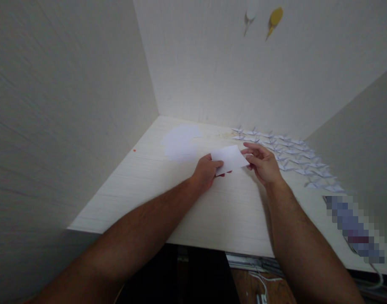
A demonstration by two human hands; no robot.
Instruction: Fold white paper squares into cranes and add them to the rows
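Observation:
A small white sheet of paper (230, 158) is held up over the middle of the table. My left hand (207, 169) grips its left end, thumb flat on top and the other fingers hidden below. At the sheet's right edge, my right hand (262, 164) has its thumb and fingertips closed round the corner, while the index finger reaches out above. Dark red bits (223, 175) show under the sheet's near edge; I cannot make out what they are. Rows of several folded white paper cranes (295, 159) stand right of my right hand.
Loose white paper sheets (181, 143) lie at the table's back left. A pixelated flat object (353, 230) rests near the right edge, with a white cable (379, 276) beside it. Walls enclose the white table (143, 177). A yellow hook (276, 17) is on the back wall.

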